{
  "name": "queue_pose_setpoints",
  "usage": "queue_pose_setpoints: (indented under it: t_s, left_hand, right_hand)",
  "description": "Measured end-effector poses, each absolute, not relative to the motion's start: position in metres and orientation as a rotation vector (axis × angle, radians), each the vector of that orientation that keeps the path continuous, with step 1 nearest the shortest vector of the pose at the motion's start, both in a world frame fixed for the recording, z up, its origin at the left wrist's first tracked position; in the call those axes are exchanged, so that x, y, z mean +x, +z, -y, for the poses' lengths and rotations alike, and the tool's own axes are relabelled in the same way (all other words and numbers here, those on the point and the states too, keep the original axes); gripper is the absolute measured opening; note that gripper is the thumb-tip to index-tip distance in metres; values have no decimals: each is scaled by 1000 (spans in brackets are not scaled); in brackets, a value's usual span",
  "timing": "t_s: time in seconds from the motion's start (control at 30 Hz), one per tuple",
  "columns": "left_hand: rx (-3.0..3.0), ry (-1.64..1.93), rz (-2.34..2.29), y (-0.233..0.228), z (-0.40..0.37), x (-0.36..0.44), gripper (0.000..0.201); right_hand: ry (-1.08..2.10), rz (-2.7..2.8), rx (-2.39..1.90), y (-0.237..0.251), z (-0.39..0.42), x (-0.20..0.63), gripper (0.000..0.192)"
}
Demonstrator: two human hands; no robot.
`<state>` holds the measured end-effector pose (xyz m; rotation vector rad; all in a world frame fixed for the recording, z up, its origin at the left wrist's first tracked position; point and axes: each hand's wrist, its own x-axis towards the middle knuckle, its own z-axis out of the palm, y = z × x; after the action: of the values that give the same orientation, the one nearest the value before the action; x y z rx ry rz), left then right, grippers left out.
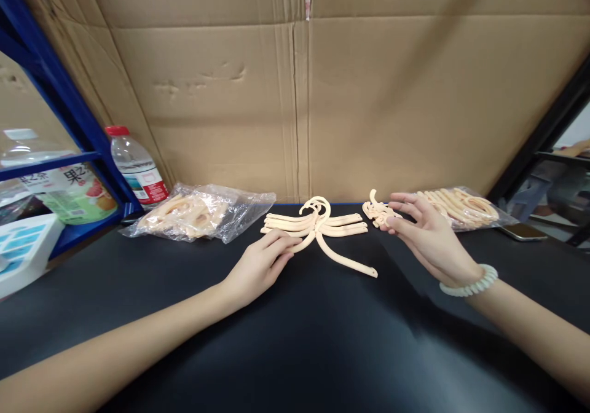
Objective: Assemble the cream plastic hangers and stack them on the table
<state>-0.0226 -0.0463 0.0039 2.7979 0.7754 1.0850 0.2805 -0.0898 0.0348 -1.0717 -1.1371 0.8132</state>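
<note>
With left hand (pixel 260 262) closed on one cream hanger (pixel 348 263) on table (pixel 295 345), before several more hangers (pixel 343 230); with right hand (pixel 428 235) half-open at one small-parts pile (pixel 374 211), unclear if gripping; between two plastic bags (pixel 198 216).

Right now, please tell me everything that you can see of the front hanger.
The front hanger is cream-coloured and plastic-looking. Two slim, curved bars spread from its centre below a rounded hook; the right bar has a small hole near its tip. The left hand holds the other bar, hiding its end. Its top overlaps similar hangers behind; whether they touch is unclear. It is over the black table; I cannot tell whether it rests there.
</note>
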Motion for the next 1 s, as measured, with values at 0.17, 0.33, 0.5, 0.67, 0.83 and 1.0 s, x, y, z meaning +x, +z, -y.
queue_pose_setpoints:
  t_s: [0.17,0.33,0.5,0.67,0.83,1.0]
  left_hand:
    - [2779,1106,-812,5,46,-23,25]
    - [2749,1108,-819,4,47,-24,25]
    - [2678,1120,-828,3,46,-23,25]
    - [2584,1152,-885,3,44,-24,22]
    - [2507,1167,-926,4,45,-24,19]
    - [2496,1183,-921,3,45,-24,18]
  right_hand:
    - [1217,911,-1040,33,89,279,72]
    - [1359,977,-1005,27,85,281,50]
    - [1345,1076,-1009,27,84,284,24]
    - [1355,1160,-1020,27,82,287,21]
    - [1435,1185,-1012,23,78,289,22]
    - [1576,1131,-1003,22,79,289,19]
